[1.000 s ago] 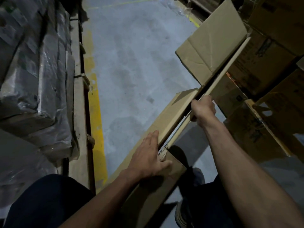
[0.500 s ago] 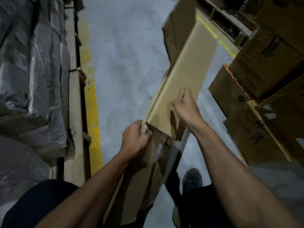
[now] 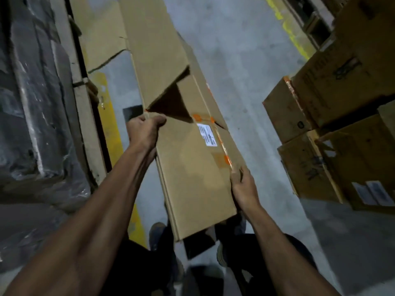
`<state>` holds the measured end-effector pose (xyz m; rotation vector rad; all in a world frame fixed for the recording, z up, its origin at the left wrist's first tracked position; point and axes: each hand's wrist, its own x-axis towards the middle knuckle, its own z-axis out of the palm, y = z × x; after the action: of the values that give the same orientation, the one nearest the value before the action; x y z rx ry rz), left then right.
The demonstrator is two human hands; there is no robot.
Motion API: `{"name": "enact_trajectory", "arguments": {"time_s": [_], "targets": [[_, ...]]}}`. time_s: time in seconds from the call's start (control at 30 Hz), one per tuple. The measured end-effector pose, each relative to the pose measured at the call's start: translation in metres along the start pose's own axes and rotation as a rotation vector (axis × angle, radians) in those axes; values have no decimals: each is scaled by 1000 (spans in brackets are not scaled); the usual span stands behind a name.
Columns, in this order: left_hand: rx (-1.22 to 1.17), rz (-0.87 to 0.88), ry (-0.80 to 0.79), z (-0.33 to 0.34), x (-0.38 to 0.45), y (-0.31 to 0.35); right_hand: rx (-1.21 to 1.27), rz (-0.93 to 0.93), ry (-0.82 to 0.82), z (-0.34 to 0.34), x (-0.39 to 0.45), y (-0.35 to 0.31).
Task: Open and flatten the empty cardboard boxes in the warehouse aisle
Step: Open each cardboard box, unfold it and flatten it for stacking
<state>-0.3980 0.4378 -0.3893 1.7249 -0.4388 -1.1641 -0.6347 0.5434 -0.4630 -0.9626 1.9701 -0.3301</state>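
Held flat above the aisle floor: collapsed cardboard box, left hand clenched on its left edge, right hand pinching the right. Likely light, stiff yet floppy lengthwise; best gripped along opposite edges.

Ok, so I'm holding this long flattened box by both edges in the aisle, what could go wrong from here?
1. The long flap at the far end hangs loose and could swing into the wrapped pallet.
2. Your left hand and right hand grip raw edges of the cardboard box, so a slip might cut skin.
3. The box hides your shoes, so tripping is possible.
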Motion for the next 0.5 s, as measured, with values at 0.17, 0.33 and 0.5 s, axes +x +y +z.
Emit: {"name": "enact_trajectory", "arguments": {"time_s": [0.17, 0.33, 0.5], "targets": [[-97, -72, 102, -4, -32, 110, 303, 251, 265, -68, -52, -74], [-140, -139, 109, -3, -73, 203, 1341, 609, 181, -136, -111, -166], [-223, -234, 34, -3, -83, 261, 1604, 522, -154, -192, -144, -218]]}}
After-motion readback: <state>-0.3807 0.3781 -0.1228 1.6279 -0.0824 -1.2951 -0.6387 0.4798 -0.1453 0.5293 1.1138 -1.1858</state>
